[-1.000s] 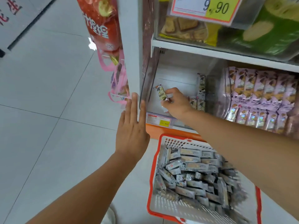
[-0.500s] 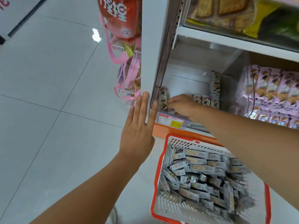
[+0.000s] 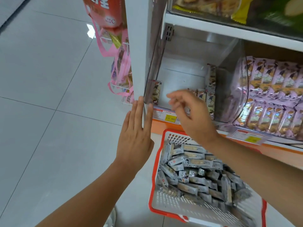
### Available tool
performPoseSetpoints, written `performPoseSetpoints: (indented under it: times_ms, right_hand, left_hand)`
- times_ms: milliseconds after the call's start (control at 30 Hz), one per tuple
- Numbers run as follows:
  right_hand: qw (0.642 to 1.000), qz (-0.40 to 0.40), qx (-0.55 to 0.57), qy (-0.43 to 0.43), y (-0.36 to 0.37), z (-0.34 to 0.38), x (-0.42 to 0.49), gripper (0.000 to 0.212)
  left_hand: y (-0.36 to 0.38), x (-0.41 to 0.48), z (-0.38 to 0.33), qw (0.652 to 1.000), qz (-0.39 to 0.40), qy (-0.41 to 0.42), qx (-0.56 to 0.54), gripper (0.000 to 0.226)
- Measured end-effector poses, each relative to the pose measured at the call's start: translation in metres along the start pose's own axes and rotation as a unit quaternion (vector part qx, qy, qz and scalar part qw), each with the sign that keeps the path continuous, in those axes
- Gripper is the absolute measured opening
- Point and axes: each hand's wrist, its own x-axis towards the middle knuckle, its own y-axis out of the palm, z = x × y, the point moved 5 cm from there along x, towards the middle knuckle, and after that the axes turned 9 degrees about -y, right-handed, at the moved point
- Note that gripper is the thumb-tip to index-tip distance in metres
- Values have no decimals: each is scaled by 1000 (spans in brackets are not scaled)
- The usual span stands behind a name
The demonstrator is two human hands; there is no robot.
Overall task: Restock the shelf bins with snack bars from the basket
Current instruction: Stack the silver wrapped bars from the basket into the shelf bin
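One snack bar (image 3: 156, 93) upright at L wall of bin (image 3: 180, 74); right hand (image 3: 191, 117) blurred, fingers loose, prob. empty; left hand (image 3: 136, 138) flat-open at shelf post (image 3: 139, 46).

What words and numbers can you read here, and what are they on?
"15. 80": the yellow price tag on the shelf edge.
"C": the red bag hanging at the shelf's end.
Too blurred to read: the other price tag, the snack bars, the purple packs.
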Motion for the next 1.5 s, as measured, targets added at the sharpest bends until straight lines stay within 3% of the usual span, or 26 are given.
performPoseSetpoints:
  times_ms: [100, 200, 267, 367, 400, 467, 633, 767, 1067, 1233, 1333, 1500]
  right_hand:
    - [998, 50, 4, 27, 0, -11, -56, 23]
    - [972, 148, -32, 180, 17, -61, -128, 19]
    - [915, 256, -60, 305, 31, -101, -176, 20]
    - [792, 408, -65, 450, 55, -146, -239, 39]
    - [769, 427, -65, 472, 63, -156, -254, 43]
    - [757, 426, -61, 491, 81, -173, -277, 46]
    - [792, 392, -50, 465, 130, -200, -294, 48]
    - [811, 409, -67, 413, 166, -219, -298, 53]
    - [791, 460, -175, 364, 190, -230, -314, 36]
    - [887, 282, -129, 343, 157, -211, -293, 24]
    - [924, 231, -106, 286, 125, -179, -273, 25]
    - [973, 142, -10, 179, 56, -107, -227, 30]
  left_hand:
    - [21, -30, -7, 998, 52, 10, -19, 83]
    - [58, -62, -15, 975, 222, -3, -11, 70]
    - [88, -82, -15, 953, 303, -16, 9, 71]
    - [130, -104, -18, 943, 327, -53, -17, 79]
    - [142, -109, -20, 941, 333, -59, -19, 80]
    - [163, -120, -23, 938, 340, -68, -21, 81]
    - [204, -146, -27, 955, 266, -84, -105, 85]
    - [224, -159, -19, 961, 213, -82, -154, 85]
    - [226, -158, -16, 963, 201, -67, -169, 85]
    - [215, -153, -16, 963, 235, -50, -123, 81]
    - [196, -144, -14, 954, 285, -48, -80, 78]
    - [131, -100, -14, 960, 261, -96, -44, 75]
